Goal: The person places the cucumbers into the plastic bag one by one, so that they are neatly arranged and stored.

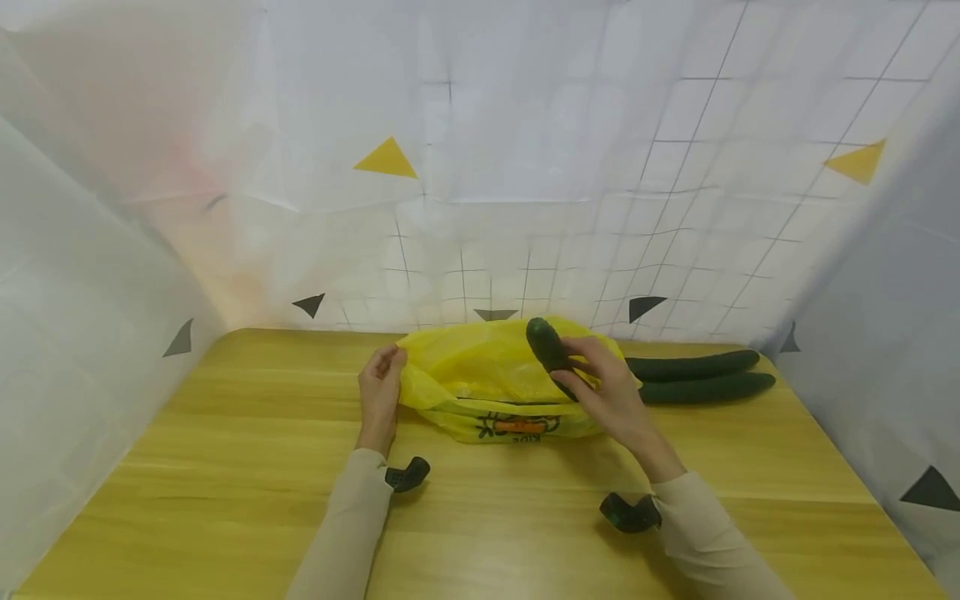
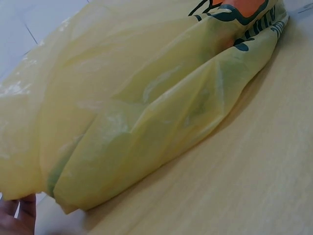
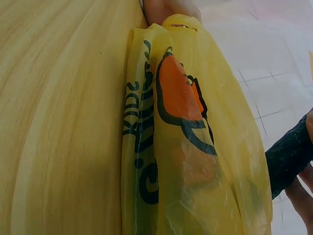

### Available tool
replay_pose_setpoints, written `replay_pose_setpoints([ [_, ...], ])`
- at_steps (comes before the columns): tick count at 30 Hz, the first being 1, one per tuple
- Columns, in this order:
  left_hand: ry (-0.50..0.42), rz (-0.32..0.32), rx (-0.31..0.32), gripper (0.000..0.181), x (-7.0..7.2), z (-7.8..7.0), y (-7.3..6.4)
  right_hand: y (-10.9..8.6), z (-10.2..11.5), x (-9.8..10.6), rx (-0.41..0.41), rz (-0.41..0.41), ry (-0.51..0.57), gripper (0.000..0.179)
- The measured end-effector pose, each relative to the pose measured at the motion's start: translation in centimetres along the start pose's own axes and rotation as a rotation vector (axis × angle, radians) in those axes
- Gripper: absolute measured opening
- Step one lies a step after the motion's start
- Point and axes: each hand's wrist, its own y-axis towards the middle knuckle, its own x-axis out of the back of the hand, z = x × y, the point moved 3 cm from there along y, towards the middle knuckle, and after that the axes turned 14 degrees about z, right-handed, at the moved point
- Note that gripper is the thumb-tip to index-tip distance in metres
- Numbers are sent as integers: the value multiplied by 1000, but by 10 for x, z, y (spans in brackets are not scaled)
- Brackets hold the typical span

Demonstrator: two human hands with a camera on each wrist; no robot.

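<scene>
A yellow plastic bag [image 1: 480, 358] with a printed orange and black design lies on the table, its mouth spread apart. My left hand [image 1: 381, 387] pinches the bag's left edge; in the left wrist view only a few fingers [image 2: 19, 215] show at the corner. Above the bag's right part, my right hand [image 1: 607, 387] grips a dark green cucumber [image 1: 547, 346], tilted with one end up. The cucumber [image 3: 291, 156] also appears at the right edge of the right wrist view. Greenish shapes show faintly through the bag's film in the left wrist view.
Two more cucumbers [image 1: 705, 389] lie side by side on the wooden table [image 1: 247, 467], right of the bag. Black devices [image 1: 630, 512] are worn at both wrists. White sheets [image 1: 510, 167] with triangular markers stand behind and at the sides.
</scene>
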Motion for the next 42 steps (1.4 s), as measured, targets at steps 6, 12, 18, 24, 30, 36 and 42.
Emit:
replay_pose_setpoints([
  [6,-2,-9,0,34,1,-1,0,5,1,-7,2,16,-18,46],
  [12,-13,-13,16,34,0,-1,0,6,1,-11,-10,26,-45,48],
  [18,-31,3,23,35,-2,-3,-1,8,-1,-15,-35,31,-64,48],
  [24,-41,7,32,34,-1,-2,1,14,-2,-22,-38,41,-107,46],
  [30,-36,19,24,33,-2,-3,0,17,-2,-31,-60,52,-151,44],
  [36,-66,58,7,31,-4,-5,-2,21,-4,-38,-55,87,-164,41],
  [42,-81,98,1,33,-6,-6,-2,23,-4,-44,-94,147,-201,40],
])
